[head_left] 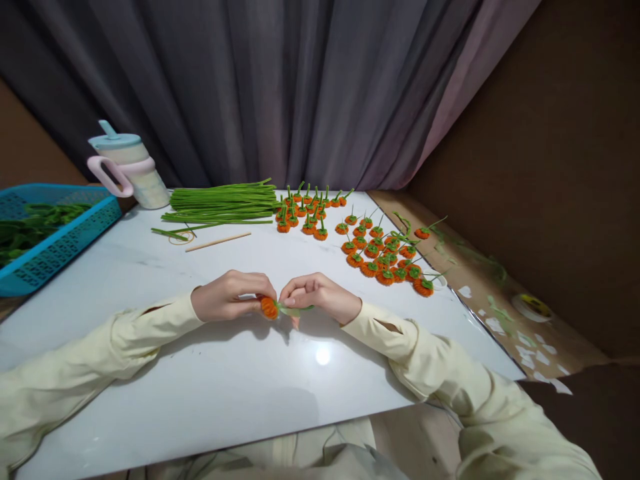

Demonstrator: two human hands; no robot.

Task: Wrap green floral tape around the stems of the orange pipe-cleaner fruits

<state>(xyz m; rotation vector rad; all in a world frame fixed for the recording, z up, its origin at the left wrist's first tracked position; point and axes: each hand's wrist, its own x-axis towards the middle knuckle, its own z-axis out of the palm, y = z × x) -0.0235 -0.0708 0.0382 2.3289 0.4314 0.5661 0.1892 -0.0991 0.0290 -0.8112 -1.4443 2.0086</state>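
My left hand (234, 296) is closed, its fingertips pinching a small orange pumpkin-shaped craft piece (269, 307) with a green end that points right. Close beside it, my right hand (323, 297) pinches a pale green strip (295, 311) at that green end. Both hands are just above the white table, near its middle. Fingers partly hide where the strip meets the piece. Similar finished-looking orange pieces with green tops stand in two groups, one at the back (309, 227) and one with thin stems at the right (371, 251).
A bundle of green fuzzy stems (223, 202) lies at the back, with a wooden stick (218, 242) before it. Left are a tumbler (147, 190) and a blue basket (60, 252) of green pieces. Paper scraps (495, 325) and a tape roll (533, 308) lie beyond the right edge.
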